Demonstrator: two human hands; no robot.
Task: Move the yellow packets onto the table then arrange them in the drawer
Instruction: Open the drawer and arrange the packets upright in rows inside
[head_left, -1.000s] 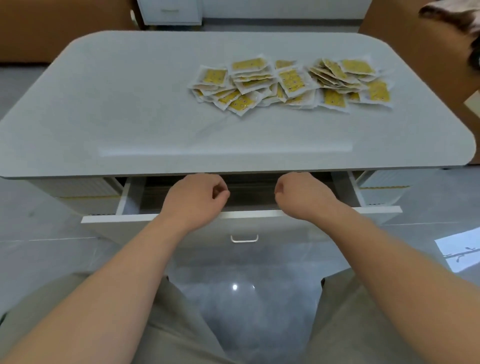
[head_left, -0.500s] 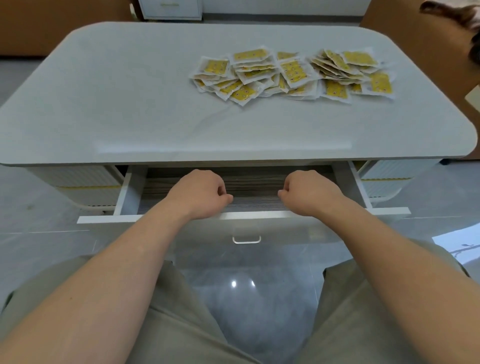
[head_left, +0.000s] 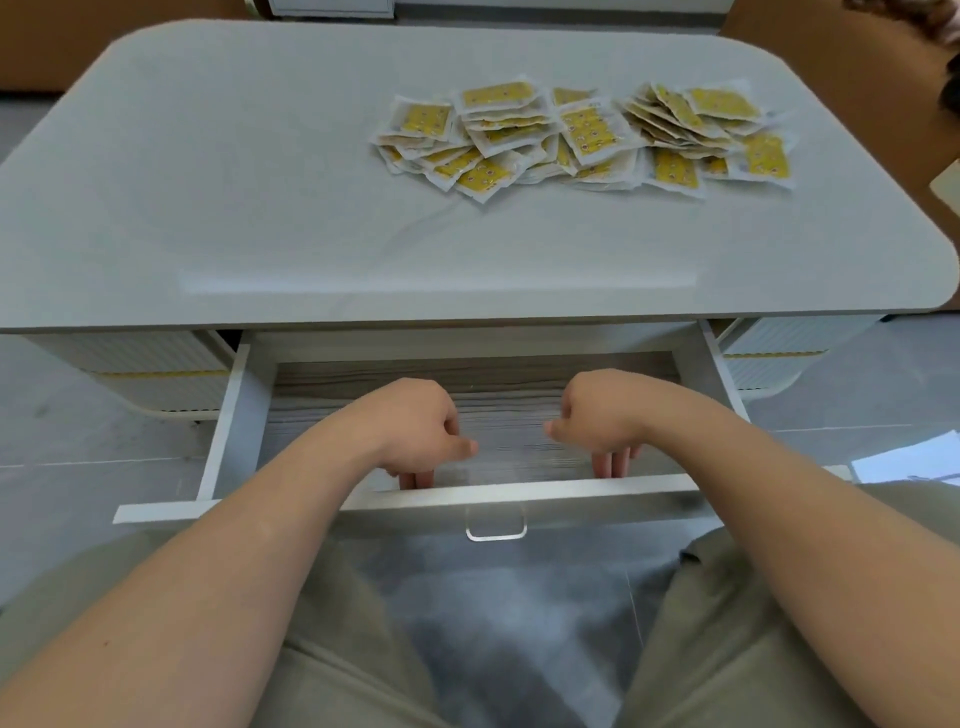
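Observation:
Several yellow packets (head_left: 582, 137) lie in a loose overlapping heap on the far right part of the grey table (head_left: 260, 182). Below the table's front edge the white drawer (head_left: 498, 499) stands pulled out, and its wood-grain bottom is bare where it shows. My left hand (head_left: 415, 431) and my right hand (head_left: 597, 415) reach down into the drawer side by side. Their fingers hook behind the drawer's front panel, with the thumbs pointing at each other. Neither hand holds a packet.
A small metal handle (head_left: 496, 530) hangs on the drawer front. My knees in khaki trousers (head_left: 332, 649) sit below the drawer. Brown furniture (head_left: 831, 52) stands beyond the table's right corner, and white side cabinets (head_left: 156, 379) flank the drawer.
The drawer has slid out toward me with both hands on its front. My fingers have dropped deeper inside behind the front panel, and more of the drawer bottom shows.

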